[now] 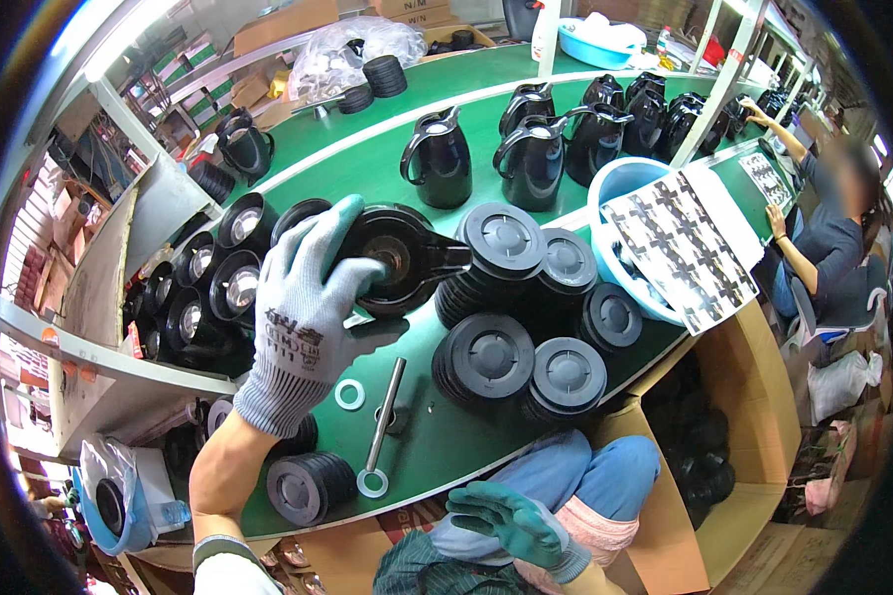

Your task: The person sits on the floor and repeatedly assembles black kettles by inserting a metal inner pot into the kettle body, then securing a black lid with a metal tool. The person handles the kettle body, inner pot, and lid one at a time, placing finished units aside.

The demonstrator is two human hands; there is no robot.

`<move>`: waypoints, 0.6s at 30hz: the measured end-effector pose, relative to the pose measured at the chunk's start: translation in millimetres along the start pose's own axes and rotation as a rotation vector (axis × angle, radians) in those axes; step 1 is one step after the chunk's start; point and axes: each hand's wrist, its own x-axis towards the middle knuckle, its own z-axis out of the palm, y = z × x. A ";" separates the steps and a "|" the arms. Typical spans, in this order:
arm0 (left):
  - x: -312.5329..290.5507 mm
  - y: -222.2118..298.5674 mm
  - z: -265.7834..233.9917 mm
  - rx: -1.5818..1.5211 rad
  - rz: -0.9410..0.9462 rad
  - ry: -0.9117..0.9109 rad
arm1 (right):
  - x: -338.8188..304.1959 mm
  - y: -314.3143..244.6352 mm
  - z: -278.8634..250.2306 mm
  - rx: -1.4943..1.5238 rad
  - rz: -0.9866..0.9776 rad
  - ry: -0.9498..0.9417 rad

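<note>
My left hand (303,297), in a pale grey knitted glove, is raised over the bench and closed on the rim of a black jug (422,260). The jug's mouth is turned up to me and its spout points right; its lower body is hidden. Low over my lap, my right hand (511,521) in a green-coated glove holds nothing, with fingers stretched out. Between the hands a metal rod (385,416) lies on the green bench, with a pale ring (349,395) beside it and another ring (372,483) at its near end.
Stacked black round discs (486,357) stand right of the jug. Black jugs (437,159) line the green belt; more black vessels (240,226) lie stacked at left. A patterned sheet (680,248) rests over a blue basin (605,183). A cardboard box (764,387) and a co-worker (829,223) are at right.
</note>
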 end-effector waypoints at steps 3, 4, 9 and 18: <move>15.8 -7.6 19.2 -0.030 0.010 0.019 | -4.5 -1.4 4.0 -0.005 -0.037 0.105; 21.6 -11.6 27.2 -0.039 0.031 0.017 | -6.3 -0.2 1.9 -0.007 -0.050 0.124; 55.1 -43.2 87.6 -0.113 -0.010 -0.047 | -4.4 11.5 -17.9 -0.030 -0.118 0.095; 98.8 -54.4 260.5 -0.141 -0.240 -0.068 | -27.1 47.5 -59.6 -0.195 -0.102 0.259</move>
